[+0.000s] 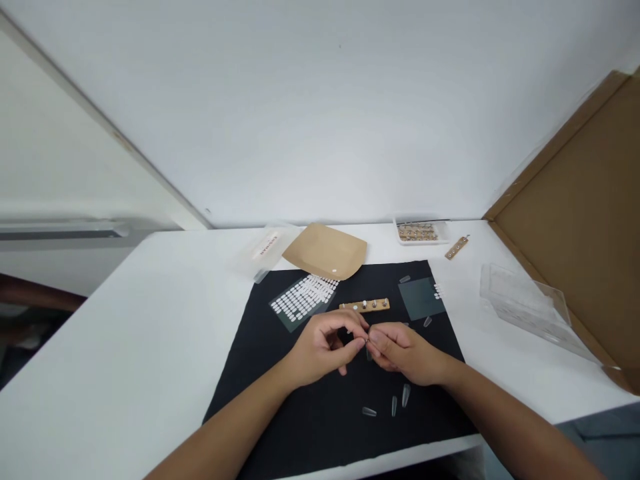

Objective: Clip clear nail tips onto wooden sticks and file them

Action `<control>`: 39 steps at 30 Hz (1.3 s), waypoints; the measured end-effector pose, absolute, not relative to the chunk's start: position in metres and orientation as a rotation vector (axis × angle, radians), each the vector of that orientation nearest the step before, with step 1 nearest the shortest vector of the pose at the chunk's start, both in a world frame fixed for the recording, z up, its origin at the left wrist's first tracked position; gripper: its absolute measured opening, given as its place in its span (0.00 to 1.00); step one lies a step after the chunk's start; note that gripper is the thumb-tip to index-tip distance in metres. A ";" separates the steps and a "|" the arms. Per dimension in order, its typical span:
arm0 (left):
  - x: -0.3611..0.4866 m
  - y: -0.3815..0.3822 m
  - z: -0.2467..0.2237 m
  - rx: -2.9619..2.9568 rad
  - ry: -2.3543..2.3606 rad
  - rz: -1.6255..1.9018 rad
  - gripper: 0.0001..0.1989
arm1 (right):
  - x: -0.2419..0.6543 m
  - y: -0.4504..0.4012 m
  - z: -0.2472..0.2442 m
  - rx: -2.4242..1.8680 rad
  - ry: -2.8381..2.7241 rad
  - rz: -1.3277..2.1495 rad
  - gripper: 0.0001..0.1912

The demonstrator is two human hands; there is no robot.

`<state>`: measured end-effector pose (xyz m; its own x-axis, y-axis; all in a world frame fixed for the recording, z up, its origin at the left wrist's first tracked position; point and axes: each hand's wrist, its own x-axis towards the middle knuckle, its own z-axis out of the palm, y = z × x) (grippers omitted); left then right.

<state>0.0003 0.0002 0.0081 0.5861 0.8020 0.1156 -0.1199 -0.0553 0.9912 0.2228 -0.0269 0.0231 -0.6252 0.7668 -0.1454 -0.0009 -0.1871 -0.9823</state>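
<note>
Apparently we hold a small piece [367, 341] between the fingertips of our left hand [321, 345] and right hand [409, 353], both pinches narrow and meeting above the black cloth [280, 413], just nearer us than the studded wooden strip [369, 307], though it is too small and covered for us to tell its shape. We judge it light and easily dropped, best held at its edges between thumb and forefinger. Nearer us, the loose clear tips [369, 411] look thin, smooth and probably slippery, so we would grasp their sides.
</note>
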 end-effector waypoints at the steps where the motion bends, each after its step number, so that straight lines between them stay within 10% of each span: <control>1: 0.000 0.000 0.008 1.427 0.620 0.825 0.10 | 0.223 -0.027 0.023 -0.907 -1.555 1.848 0.29; 39: 0.006 -0.001 0.013 1.211 0.712 0.792 0.15 | 0.225 -0.028 0.018 -0.960 -1.896 1.305 0.18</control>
<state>0.0059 -0.0006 0.0134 0.5458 0.8360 -0.0565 -0.1455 0.1610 0.9762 0.2252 -0.0282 0.0175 -0.5309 0.8419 0.0968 0.2103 0.2416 -0.9473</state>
